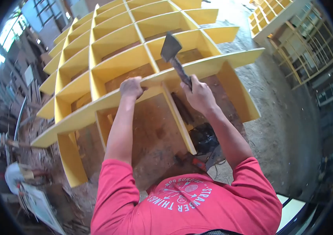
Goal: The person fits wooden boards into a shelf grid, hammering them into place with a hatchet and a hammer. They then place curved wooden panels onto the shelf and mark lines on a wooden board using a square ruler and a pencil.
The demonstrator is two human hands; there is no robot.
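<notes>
My right hand (201, 96) is closed around the handle of a hatchet (171, 47), its broad dark head raised above the yellow wooden lattice (115, 58). My left hand (131, 88) is closed at the top edge of the long front board (92, 106); its fingertips are hidden behind the wrist and knuckles. Crossing boards form the lattice's open square cells. Between my forearms a short divider board (179, 121) runs toward me from the front board.
Under the lattice is a brown wooden surface (147, 129). A black plastic bag (203, 138) and a red-and-black tool (198, 162) lie near my body. Scrap wood (21, 86) is piled at the left. Another yellow lattice (266, 17) and wooden frames (307, 47) stand at the right.
</notes>
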